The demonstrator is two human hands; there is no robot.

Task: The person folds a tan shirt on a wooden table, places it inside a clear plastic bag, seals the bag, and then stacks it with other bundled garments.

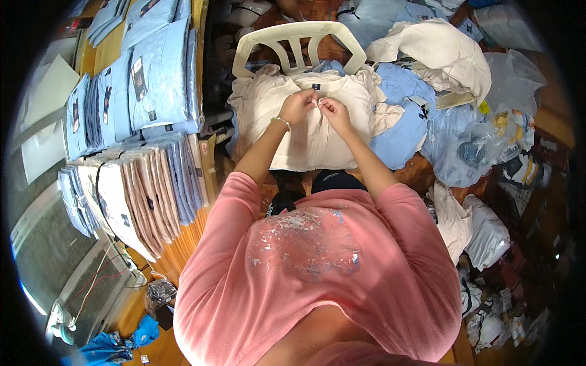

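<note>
A cream shirt [274, 143] lies spread in front of me over a plastic chair [299, 30], its collar end toward the chair's back. A small dark label [316, 86] shows at the neck. Just below that label, my left hand [297, 106] pinches the upper edge of the shirt's front opening. Close beside it on the right, my right hand [335, 114] pinches the opposite edge of the same opening. The fingertips of both hands nearly meet. Whether a button sits between them is too small to make out.
Bagged, folded blue shirts [159, 73] and a row of cream and blue ones [128, 189] are stacked at the left. Right of the chair lie loose blue garments [397, 137], a cream garment heap [439, 52] and clear plastic bags [470, 152]. Blue cloth [122, 344] lies lower left.
</note>
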